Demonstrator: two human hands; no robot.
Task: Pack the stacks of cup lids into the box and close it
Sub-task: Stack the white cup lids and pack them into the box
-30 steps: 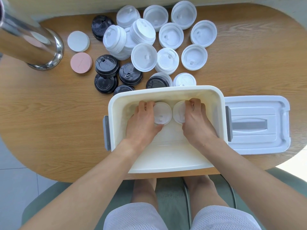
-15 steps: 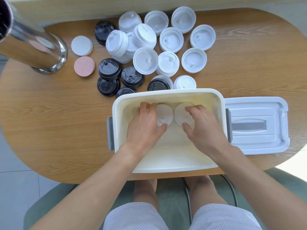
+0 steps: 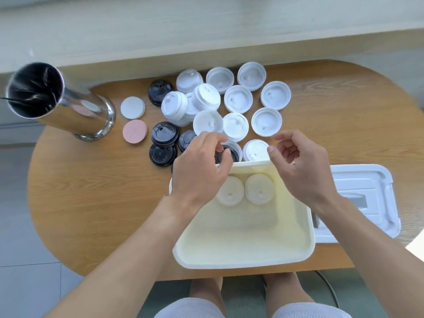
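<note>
A cream plastic box (image 3: 243, 253) stands open at the table's near edge. Two stacks of white lids (image 3: 230, 191) (image 3: 259, 188) sit side by side against its far wall. My left hand (image 3: 202, 168) hovers over the box's far left corner, fingers loosely curled and empty, above a black lid stack (image 3: 230, 151). My right hand (image 3: 298, 166) hovers over the far right corner, fingers loosely curled and empty, beside a white lid stack (image 3: 255, 150). Several white lid stacks (image 3: 207, 121) and black lid stacks (image 3: 164, 134) cover the table beyond the box.
The box's white cover (image 3: 364, 196) lies flat to the right of the box. A tall steel cylinder (image 3: 57, 104) stands at the far left. A white disc (image 3: 132, 107) and a pink disc (image 3: 135, 131) lie beside it. Bare wood lies left of the box.
Both hands let go of the two white stacks inside the box and lifted out, moving toward the lids just beyond its far wall. The camera view tilted up.
</note>
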